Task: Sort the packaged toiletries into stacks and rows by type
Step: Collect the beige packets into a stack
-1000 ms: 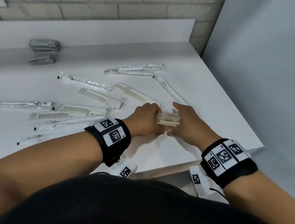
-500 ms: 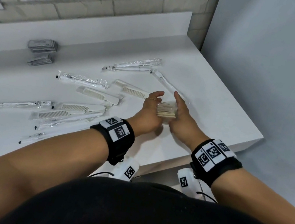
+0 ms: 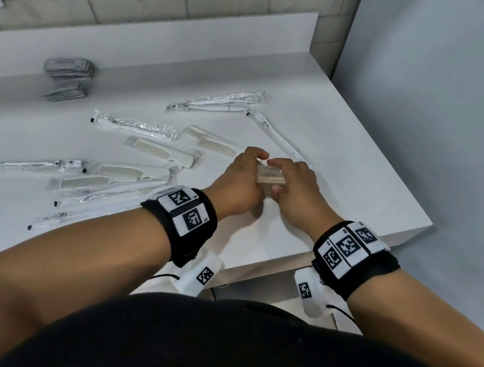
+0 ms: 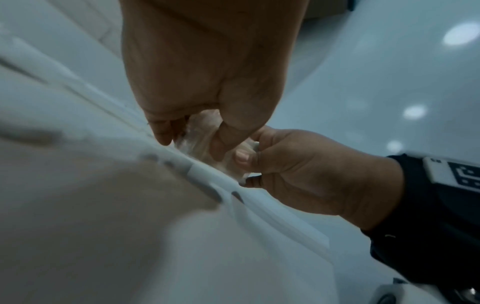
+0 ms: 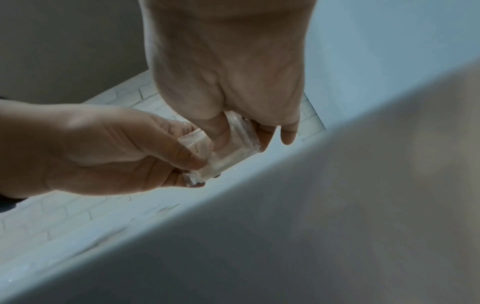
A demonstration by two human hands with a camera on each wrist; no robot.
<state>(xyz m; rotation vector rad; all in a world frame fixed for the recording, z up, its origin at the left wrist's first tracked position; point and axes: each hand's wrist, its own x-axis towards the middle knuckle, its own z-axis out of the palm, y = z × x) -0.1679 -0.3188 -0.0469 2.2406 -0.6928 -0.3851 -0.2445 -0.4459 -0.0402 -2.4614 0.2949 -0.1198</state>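
A small stack of clear packets (image 3: 268, 179), with pale sticks inside, sits between both hands near the right front part of the counter (image 3: 351, 156); whether it rests on the surface or is lifted just off it cannot be told. The left hand (image 3: 239, 183) grips the stack's left end, thumb and curled fingers clamped on it. The right hand (image 3: 299, 189) grips the right end the same way, thumb under, fingers curled over the top. In the left wrist view the packets (image 4: 205, 144) show as crinkled clear film pinched between the two thumbs; in the right wrist view the packets (image 5: 221, 150) are wrapped by the right hand's fingers (image 5: 288, 131).

Just left of the hands lie wrapped combs (image 3: 163, 151), some overlapping. Wrapped toothbrushes (image 3: 222, 101) lie farther back; one more (image 3: 277, 139) runs diagonally toward the right hand. Other long clear-wrapped items (image 3: 135, 125) are scattered to the left. Two stacks of grey sachets (image 3: 69, 68) stand at the far left by the backsplash.
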